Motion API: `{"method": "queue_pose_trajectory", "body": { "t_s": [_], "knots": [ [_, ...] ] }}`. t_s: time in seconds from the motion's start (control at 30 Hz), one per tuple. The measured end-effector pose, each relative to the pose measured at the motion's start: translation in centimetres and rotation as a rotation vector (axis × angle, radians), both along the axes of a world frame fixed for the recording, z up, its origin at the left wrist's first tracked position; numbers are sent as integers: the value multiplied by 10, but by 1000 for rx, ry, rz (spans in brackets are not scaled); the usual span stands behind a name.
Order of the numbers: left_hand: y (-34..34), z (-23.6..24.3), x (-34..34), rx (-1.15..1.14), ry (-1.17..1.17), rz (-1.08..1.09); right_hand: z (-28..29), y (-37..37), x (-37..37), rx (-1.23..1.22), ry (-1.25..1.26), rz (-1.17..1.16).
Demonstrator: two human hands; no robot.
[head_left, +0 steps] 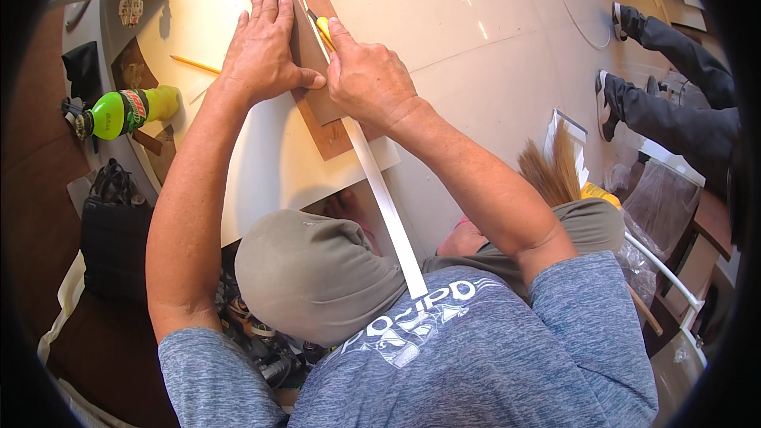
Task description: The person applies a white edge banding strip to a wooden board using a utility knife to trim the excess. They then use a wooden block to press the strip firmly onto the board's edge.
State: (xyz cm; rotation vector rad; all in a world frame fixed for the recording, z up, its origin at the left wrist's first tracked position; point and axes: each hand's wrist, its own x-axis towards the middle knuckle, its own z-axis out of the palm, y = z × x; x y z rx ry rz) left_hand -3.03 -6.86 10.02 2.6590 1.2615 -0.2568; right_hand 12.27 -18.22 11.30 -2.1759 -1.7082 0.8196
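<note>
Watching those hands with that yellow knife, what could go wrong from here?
The yellow knife in the right hand might slip and nick the left hand, whose thumb lies close by. The flat brown strip under the left hand could shift if pressure eases. The long white strip trails toward the shirt and might get bumped.

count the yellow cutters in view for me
1: the yellow cutter is in the right hand, beside the brown strip that the left hand rests on. Others may be hidden in the clutter around the edges.
</note>
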Motion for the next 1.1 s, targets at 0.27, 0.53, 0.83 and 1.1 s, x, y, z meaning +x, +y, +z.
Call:
{"method": "queue_pose_trajectory", "body": {
  "t_s": [0.27, 0.53, 0.83, 1.1],
  "knots": [
    [0, -3, 0, 2, -42, -4, 6, -2, 1, -3, 20, 18],
    [2, -5, -5, 27, -68, 8, 26, -13, 5, -57, -5, 143],
    [1, 33, 8, -164, 86, 49, 16, -41, 4, 28, -25, 142],
    [-6, 33, 5, -146, 31, 47, 22, -78, -1, -36, -55, 191]
  ]
}}
